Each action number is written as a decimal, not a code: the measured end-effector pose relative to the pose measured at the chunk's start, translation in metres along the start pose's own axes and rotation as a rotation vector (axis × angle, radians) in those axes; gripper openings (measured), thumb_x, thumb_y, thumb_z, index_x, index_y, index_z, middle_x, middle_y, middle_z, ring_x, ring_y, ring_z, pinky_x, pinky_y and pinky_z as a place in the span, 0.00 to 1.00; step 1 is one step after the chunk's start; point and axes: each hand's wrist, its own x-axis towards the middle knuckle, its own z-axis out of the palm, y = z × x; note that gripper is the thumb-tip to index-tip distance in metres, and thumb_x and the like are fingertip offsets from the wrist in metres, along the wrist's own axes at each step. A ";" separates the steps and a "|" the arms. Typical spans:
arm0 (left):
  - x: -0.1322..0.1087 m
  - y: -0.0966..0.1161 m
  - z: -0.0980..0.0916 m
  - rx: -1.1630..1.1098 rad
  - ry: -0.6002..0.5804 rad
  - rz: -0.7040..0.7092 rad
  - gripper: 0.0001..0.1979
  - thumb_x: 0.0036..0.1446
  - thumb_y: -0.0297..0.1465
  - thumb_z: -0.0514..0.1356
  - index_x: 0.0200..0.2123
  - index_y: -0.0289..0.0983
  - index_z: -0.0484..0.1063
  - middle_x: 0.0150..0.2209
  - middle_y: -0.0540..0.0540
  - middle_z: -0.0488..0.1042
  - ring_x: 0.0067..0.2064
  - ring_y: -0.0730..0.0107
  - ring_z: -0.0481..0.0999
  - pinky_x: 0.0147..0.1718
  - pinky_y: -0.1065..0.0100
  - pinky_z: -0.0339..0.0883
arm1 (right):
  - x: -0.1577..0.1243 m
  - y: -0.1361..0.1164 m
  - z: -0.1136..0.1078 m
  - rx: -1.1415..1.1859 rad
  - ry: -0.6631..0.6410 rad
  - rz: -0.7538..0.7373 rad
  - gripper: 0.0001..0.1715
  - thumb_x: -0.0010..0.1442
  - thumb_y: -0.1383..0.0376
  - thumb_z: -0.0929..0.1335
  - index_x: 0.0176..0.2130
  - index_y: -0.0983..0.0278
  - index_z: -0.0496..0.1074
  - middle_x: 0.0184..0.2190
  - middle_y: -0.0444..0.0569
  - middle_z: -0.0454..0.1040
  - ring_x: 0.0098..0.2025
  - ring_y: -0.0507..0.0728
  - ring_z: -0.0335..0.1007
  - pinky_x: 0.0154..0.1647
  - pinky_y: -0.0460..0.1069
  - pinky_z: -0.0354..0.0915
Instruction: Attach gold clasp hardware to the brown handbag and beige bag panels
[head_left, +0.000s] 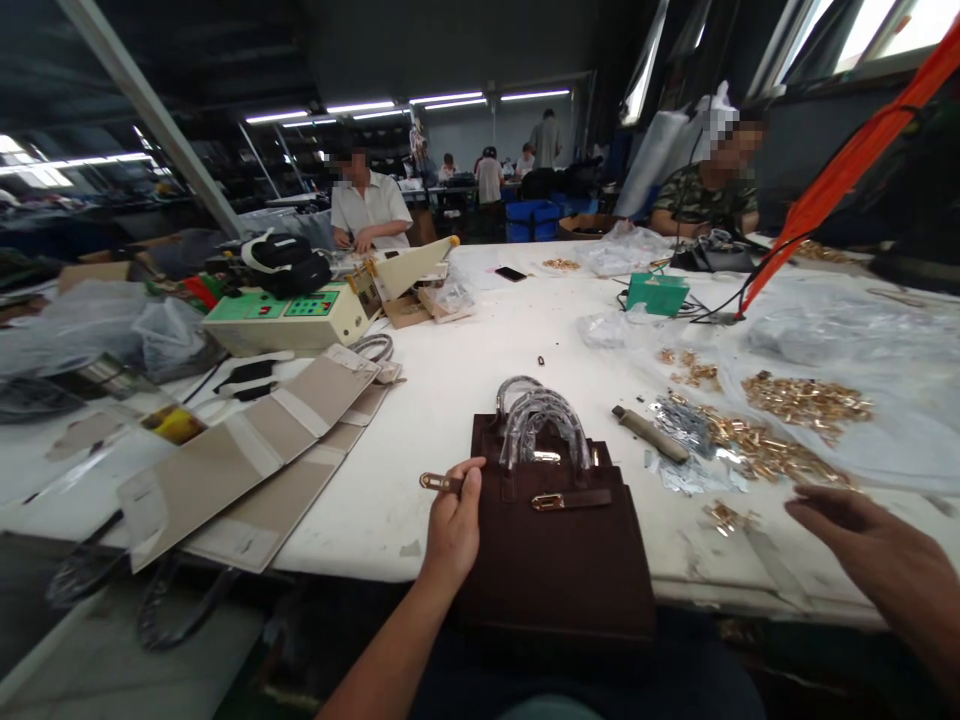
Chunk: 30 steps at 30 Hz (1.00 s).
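A dark brown handbag (555, 570) with plastic-wrapped handles (551, 415) leans upright at the table's front edge. My left hand (455, 525) is closed on its left strap (450, 484), which has a gold-coloured metal plate at the end. A matching strap (574, 500) with a gold plate lies across the bag's front. To the right, my right hand (862, 535) hovers over the table beside small gold metal fittings (780, 450). Its thumb and fingers are drawn close together; whether anything is between them is hidden.
Silver metal pieces (682, 425) and a dull olive bar-shaped item (651, 433) lie right of the bag. Flat beige panels (255, 450) with handles overhang the left edge. Beyond are a control box (289, 315), a phone (510, 273), a green box (658, 293) and co-workers (367, 205).
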 end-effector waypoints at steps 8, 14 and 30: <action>-0.001 0.007 0.001 -0.101 -0.014 -0.022 0.22 0.66 0.49 0.57 0.52 0.41 0.76 0.51 0.43 0.79 0.54 0.56 0.76 0.57 0.58 0.66 | -0.157 -0.146 0.096 0.462 -0.688 -0.593 0.06 0.61 0.58 0.73 0.36 0.58 0.77 0.35 0.45 0.80 0.38 0.58 0.78 0.41 0.51 0.74; -0.010 0.020 -0.005 -0.509 -0.135 -0.225 0.26 0.55 0.41 0.70 0.55 0.40 0.74 0.45 0.45 0.80 0.46 0.62 0.80 0.49 0.62 0.71 | -0.174 -0.167 0.157 0.535 -0.404 -1.038 0.08 0.64 0.71 0.69 0.40 0.57 0.76 0.39 0.47 0.81 0.48 0.60 0.78 0.56 0.58 0.69; -0.003 0.024 0.013 -0.883 -0.455 -0.496 0.12 0.53 0.32 0.68 0.41 0.33 0.80 0.38 0.40 0.84 0.42 0.54 0.84 0.48 0.56 0.75 | -0.086 -0.156 0.108 0.274 -0.542 -0.780 0.10 0.67 0.60 0.69 0.46 0.57 0.78 0.43 0.46 0.82 0.44 0.59 0.79 0.49 0.53 0.74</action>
